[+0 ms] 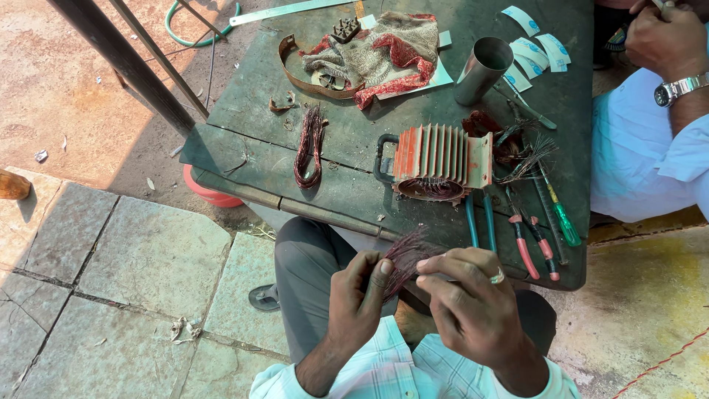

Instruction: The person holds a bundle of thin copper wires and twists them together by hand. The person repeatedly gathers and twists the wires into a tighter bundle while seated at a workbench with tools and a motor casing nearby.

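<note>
Down near the bottom middle of the view, a bundle of thin reddish copper wires [405, 258] sits between the person's two hands, just off the near edge of the dark work table [244, 96]. The left hand [358, 299] pinches the lower end of the bundle between thumb and forefinger, the other fingers curled in. The right hand [473, 299], wearing a ring [498, 276], has its fingertips pressed together on the same wires at about three o'clock from the left hand; the loose wire ends fan out toward twelve o'clock.

At twelve o'clock from the bundle, on the table, lies a red finned motor housing [437, 159] with windings showing at its lower mouth. At about one o'clock from the hands lie blue-handled pliers [480, 222], red-handled pliers [528, 247] and a green-handled screwdriver [561, 218], side by side. A loop of dark red wire [309, 148] lies at ten o'clock from the housing. Farther up the table stand a metal cup [481, 70], a crumpled red-and-grey cloth [384, 48] and some curled white-and-blue paper strips [535, 46]. A steel ruler [288, 10] lies at the far edge.

At the upper right, another person's hand [661, 41] with a wristwatch [673, 90] shows above a white sleeve [639, 151].
</note>
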